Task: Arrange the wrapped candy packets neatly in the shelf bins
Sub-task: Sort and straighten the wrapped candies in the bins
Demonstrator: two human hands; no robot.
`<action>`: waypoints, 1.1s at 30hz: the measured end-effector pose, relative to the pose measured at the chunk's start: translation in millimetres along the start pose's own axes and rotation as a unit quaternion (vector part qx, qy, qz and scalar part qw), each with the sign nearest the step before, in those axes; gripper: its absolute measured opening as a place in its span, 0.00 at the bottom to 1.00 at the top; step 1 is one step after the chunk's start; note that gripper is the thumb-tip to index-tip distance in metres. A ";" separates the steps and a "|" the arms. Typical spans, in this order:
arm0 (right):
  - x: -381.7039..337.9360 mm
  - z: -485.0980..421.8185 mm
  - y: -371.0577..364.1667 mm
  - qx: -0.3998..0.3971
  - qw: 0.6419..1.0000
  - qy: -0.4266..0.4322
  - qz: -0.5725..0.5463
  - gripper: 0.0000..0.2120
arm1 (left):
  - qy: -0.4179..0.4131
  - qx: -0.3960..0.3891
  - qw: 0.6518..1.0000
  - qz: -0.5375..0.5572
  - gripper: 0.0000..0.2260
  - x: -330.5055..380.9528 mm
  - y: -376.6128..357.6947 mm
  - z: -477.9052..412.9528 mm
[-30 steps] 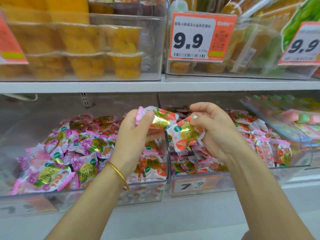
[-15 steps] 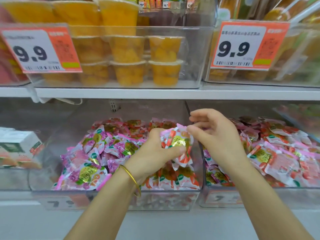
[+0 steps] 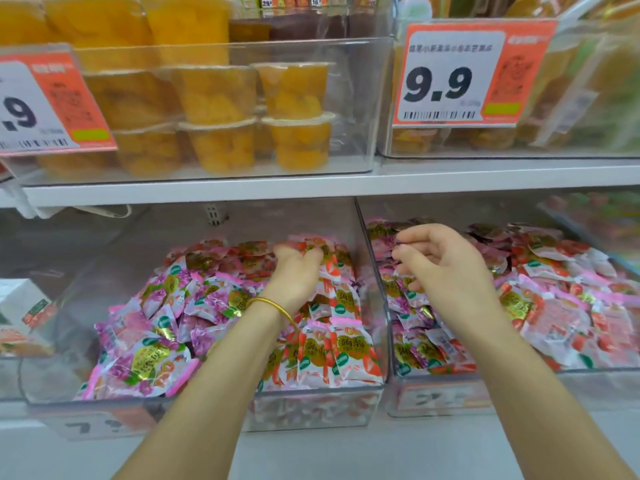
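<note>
Curling left hand [image 3: 294,275] over candy packets [image 3: 346,301]

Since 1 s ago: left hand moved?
Yes: the left hand sank from up by the bin divider into the left bin, gripping candy packets.

Two clear bins on the lower shelf, the left candy bin [image 3: 104,271] and the right candy bin [image 3: 588,379], hold candy packets [image 3: 346,348] too many to count, and each bears one blurred price label [image 3: 93,427] [image 3: 436,398]. Above stand two more bins, the upper left bin [image 3: 360,98] and the upper right bin [image 3: 588,143], each with one orange 9.9 price tag [image 3: 45,105] [image 3: 467,74]; six fruit cups [image 3: 214,95] show at the left one's front, more behind. Two hands show, the left hand [image 3: 294,271] and the right hand [image 3: 446,268], with one gold bangle [image 3: 273,306] and one white carton [image 3: 24,313].
</note>
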State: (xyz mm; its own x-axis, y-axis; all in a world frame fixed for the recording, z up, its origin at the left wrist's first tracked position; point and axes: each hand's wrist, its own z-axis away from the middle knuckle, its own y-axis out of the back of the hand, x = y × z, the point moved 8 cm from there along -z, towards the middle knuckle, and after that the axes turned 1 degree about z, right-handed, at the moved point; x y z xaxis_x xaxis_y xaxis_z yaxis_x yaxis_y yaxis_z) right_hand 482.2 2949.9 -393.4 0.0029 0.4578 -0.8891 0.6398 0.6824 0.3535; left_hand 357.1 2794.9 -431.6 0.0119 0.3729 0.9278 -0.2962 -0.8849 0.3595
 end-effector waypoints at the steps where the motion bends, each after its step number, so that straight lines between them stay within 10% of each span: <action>1: -0.6 -0.3 0.1 -0.001 1.000 -0.001 -0.004 0.06 | 0.002 -0.023 1.000 -0.020 0.18 0.0 -10.4 0.9; 6: 0.0 0.0 0.6 -0.005 1.000 -0.005 -0.005 0.06 | -0.021 -0.059 0.979 -0.194 0.32 -8.5 -36.2 2.7; 15: 2.3 6.2 0.7 -0.020 1.000 -0.015 -0.005 0.05 | -0.063 -0.001 0.984 -0.166 0.17 -4.5 1.0 -7.9; 21: 1.5 8.6 -2.6 -0.030 0.999 -0.017 -0.006 0.05 | -0.133 0.020 0.920 -0.368 0.18 0.1 -0.1 5.6; 27: 1.9 7.6 8.7 -0.011 1.000 -0.012 0.002 0.05 | -0.200 -0.219 0.846 -0.444 0.20 -10.4 -43.3 37.4; 33: 8.4 6.2 44.5 0.026 1.000 -0.013 0.007 0.08 | -0.256 -0.087 0.897 -0.349 0.18 5.0 -27.9 34.4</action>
State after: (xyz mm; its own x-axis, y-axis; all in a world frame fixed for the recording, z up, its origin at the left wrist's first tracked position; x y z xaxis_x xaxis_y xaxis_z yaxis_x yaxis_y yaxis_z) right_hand 515.5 2980.6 -387.0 0.0313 0.4519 -0.8915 0.6790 0.6450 0.3508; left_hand 398.2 2811.8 -433.6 0.6771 0.6025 0.4225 -0.1896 -0.4120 0.8913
